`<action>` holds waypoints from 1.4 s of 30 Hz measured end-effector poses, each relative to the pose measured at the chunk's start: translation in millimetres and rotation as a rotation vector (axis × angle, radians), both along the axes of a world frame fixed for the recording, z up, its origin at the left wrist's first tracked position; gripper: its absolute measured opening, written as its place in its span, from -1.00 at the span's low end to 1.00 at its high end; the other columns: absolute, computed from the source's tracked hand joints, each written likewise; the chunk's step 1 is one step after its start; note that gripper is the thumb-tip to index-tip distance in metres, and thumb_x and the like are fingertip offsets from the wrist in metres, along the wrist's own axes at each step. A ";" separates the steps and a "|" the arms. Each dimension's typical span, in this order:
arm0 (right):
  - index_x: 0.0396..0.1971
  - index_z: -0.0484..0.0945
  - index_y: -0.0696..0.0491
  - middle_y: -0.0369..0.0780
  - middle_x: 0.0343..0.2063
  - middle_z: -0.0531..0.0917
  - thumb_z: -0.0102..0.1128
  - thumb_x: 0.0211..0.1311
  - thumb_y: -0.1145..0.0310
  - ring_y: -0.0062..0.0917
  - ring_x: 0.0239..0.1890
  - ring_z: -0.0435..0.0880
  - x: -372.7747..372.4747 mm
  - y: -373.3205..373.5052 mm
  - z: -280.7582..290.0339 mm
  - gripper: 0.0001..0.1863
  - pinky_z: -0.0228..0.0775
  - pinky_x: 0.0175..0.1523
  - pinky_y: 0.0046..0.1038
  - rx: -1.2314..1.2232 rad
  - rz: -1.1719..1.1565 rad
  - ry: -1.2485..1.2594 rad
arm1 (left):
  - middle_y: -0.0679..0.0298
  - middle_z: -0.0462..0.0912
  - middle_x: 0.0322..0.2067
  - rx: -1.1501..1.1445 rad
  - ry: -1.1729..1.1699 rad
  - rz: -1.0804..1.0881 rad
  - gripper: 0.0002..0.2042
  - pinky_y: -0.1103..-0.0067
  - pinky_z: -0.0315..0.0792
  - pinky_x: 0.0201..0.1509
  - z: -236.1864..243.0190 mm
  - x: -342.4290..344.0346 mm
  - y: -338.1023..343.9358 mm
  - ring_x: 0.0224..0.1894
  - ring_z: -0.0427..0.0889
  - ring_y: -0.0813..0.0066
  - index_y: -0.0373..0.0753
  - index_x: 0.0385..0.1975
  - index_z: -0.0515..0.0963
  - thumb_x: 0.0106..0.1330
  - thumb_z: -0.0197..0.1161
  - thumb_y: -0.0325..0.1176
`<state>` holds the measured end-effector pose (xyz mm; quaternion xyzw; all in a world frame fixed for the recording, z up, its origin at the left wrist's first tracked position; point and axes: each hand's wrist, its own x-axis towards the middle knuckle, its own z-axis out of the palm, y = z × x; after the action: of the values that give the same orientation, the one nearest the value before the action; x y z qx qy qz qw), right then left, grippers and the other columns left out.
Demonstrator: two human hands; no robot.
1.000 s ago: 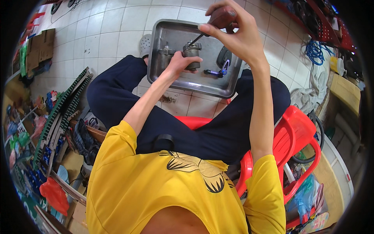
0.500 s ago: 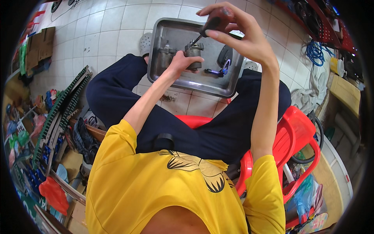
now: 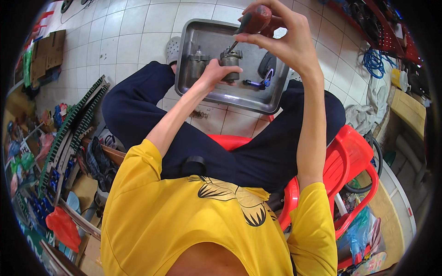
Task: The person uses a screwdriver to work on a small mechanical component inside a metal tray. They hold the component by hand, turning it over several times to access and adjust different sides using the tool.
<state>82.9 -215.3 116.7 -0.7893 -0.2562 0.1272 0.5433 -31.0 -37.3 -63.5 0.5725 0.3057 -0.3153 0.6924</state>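
Right fingers [image 3: 252,39] grip the screwdriver [image 3: 254,20], its shaft slanting down-left toward the metal cylinder [image 3: 231,58] that left fingers [image 3: 232,69] clasp.

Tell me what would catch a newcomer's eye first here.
The bright yellow shirt fills the bottom middle, with a red chair to its right. At top centre, over a metal tray, the right hand holds a screwdriver angled down to a metal part gripped by the left hand.
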 end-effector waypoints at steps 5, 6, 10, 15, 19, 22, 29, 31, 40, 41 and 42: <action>-0.20 0.64 0.10 -0.27 -0.47 0.68 0.73 -0.10 0.29 -0.66 -0.56 0.54 -3.3 3.2 2.9 -0.52 0.41 -0.44 -0.55 -0.071 0.016 -0.130 | 0.16 0.66 -0.29 -0.023 -0.011 -0.003 -0.55 0.45 0.77 -0.29 2.3 1.4 -0.5 -0.36 0.74 0.38 -0.46 -0.11 0.54 0.11 0.59 -0.37; -0.21 0.64 0.10 -0.27 -0.48 0.67 0.73 -0.10 0.28 -0.66 -0.57 0.54 -4.3 4.0 2.7 -0.52 0.40 -0.45 -0.55 -0.065 0.011 -0.123 | 0.16 0.66 -0.29 -0.026 -0.010 -0.008 -0.55 0.45 0.77 -0.29 1.3 0.7 -0.4 -0.36 0.74 0.38 -0.47 -0.11 0.54 0.11 0.59 -0.37; -0.23 0.62 0.09 -0.28 -0.51 0.65 0.72 -0.08 0.27 -0.66 -0.59 0.53 -1.6 3.3 -6.5 -0.54 0.37 -0.47 -0.53 -0.048 0.018 -0.174 | 0.15 0.66 -0.29 -0.019 -0.012 -0.020 -0.54 0.46 0.77 -0.30 3.7 1.0 -0.6 -0.37 0.75 0.37 -0.48 -0.10 0.53 0.11 0.59 -0.36; -0.25 0.58 0.09 -0.30 -0.56 0.60 0.73 -0.08 0.24 -0.67 -0.61 0.50 -3.1 8.3 1.1 -0.51 0.35 -0.48 -0.53 -0.150 -0.038 -0.186 | 0.15 0.66 -0.27 -0.009 -0.011 -0.012 -0.55 0.45 0.78 -0.27 11.4 0.4 0.0 -0.36 0.74 0.38 -0.47 -0.11 0.54 0.12 0.59 -0.36; -0.23 0.55 0.09 -0.29 -0.53 0.60 0.73 -0.05 0.22 -0.68 -0.56 0.52 -6.1 13.9 -3.0 -0.49 0.37 -0.46 -0.52 -0.069 -0.082 -0.160 | 0.18 0.66 -0.25 -0.029 -0.003 -0.002 -0.60 0.41 0.79 -0.24 8.8 0.5 0.1 -0.30 0.72 0.40 -0.43 -0.12 0.56 0.14 0.57 -0.38; -0.20 0.54 0.10 -0.26 -0.46 0.63 0.71 -0.02 0.24 -0.64 -0.44 0.60 -5.3 12.9 0.5 -0.50 0.45 -0.36 -0.52 -0.047 -0.050 -0.172 | 0.17 0.67 -0.26 -0.052 -0.014 0.025 -0.60 0.42 0.80 -0.30 2.8 -1.2 1.8 -0.29 0.71 0.41 -0.44 -0.15 0.58 0.11 0.58 -0.38; -0.10 0.61 0.10 -0.18 -0.28 0.74 0.63 0.06 0.34 -0.53 -0.24 0.73 5.0 -0.7 -13.0 -0.56 0.57 -0.19 -0.47 0.101 0.111 -0.120 | 0.22 0.65 -0.24 -0.022 0.011 0.029 -0.66 0.39 0.80 -0.22 3.9 0.6 0.2 -0.26 0.69 0.44 -0.35 -0.13 0.60 0.16 0.55 -0.40; -0.12 0.63 0.10 -0.18 -0.30 0.75 0.62 0.07 0.35 -0.51 -0.28 0.74 2.2 -0.7 -7.5 -0.59 0.57 -0.20 -0.47 0.053 0.099 -0.097 | 0.22 0.65 -0.25 -0.033 0.007 0.019 -0.67 0.39 0.80 -0.22 2.1 0.7 2.1 -0.26 0.69 0.44 -0.36 -0.14 0.60 0.17 0.54 -0.39; -0.23 0.65 0.09 -0.22 -0.40 0.75 0.65 0.02 0.33 -0.45 -0.38 0.73 -5.5 5.5 7.6 -0.63 0.56 -0.26 -0.44 -0.107 0.070 -0.205 | 0.14 0.66 -0.23 -0.035 0.030 0.004 -0.57 0.42 0.80 -0.29 5.8 1.9 2.6 -0.28 0.72 0.39 -0.45 -0.11 0.55 0.11 0.58 -0.38; -0.23 0.65 0.09 -0.22 -0.40 0.74 0.65 0.01 0.32 -0.44 -0.39 0.73 -4.6 5.8 6.1 -0.63 0.56 -0.27 -0.43 -0.126 0.085 -0.202 | 0.12 0.66 -0.22 -0.034 0.041 0.010 -0.55 0.43 0.80 -0.32 6.1 2.6 2.8 -0.27 0.72 0.38 -0.48 -0.10 0.53 0.09 0.58 -0.40; -0.24 0.66 0.09 -0.22 -0.41 0.74 0.66 0.00 0.31 -0.44 -0.40 0.72 -3.6 6.0 4.2 -0.63 0.55 -0.28 -0.43 -0.144 0.099 -0.199 | 0.11 0.66 -0.21 -0.032 0.030 0.017 -0.54 0.43 0.80 -0.32 4.6 2.5 2.6 -0.26 0.72 0.38 -0.48 -0.10 0.53 0.08 0.58 -0.40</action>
<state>79.2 -209.4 121.0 -0.8214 -0.3377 0.0930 0.4500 -28.5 -34.6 -58.9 0.5541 0.3157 -0.3227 0.6994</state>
